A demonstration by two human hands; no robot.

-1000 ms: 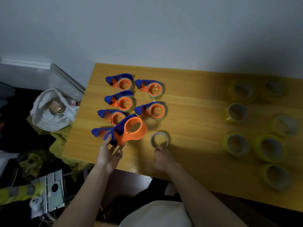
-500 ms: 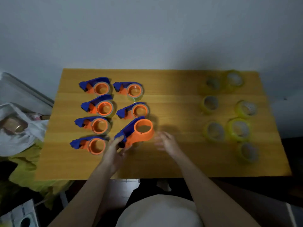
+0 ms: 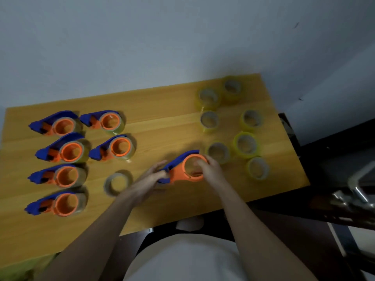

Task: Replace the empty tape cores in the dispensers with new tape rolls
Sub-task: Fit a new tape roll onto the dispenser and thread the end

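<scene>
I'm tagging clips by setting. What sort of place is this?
Probably a home or small workroom, not a factory: a small wooden table against a bare wall, with tape dispensers and tape rolls laid out by hand.

The view is dim and soft. Motion blur smears the hands and dispensers; wide-angle distortion bends the table (image 3: 154, 102) edges.

Count: 7 orange-and-blue dispensers, 6 (image 3: 67, 155) lying left of the gripped one (image 3: 185, 169) held in both hands; 7 yellow tape rolls (image 3: 245, 145) to its right and beyond it; 1 empty core (image 3: 117, 183) just left of the grip.
</scene>
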